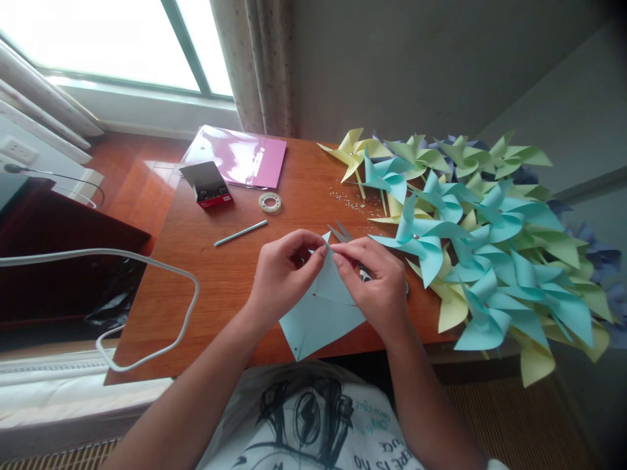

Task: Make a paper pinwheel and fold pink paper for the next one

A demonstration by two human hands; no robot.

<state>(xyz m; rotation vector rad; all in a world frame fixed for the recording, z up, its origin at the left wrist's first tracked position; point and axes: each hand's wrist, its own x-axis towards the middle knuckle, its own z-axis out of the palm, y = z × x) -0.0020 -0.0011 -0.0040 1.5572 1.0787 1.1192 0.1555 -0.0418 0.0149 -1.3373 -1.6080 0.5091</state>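
Pale blue paper, a cut square, is held over the near edge of the wooden table, its top corner pinched at both sides. At the left, that corner is gripped between thumb and fingertips of the left hand; at the right, the right hand pinches it likewise, fingers pressed together. The sheet is judged light, thin and easily creased (a tear is likely at the slits), so it is best taken near the corners. Scissors lie just behind, finished pinwheels farther right.
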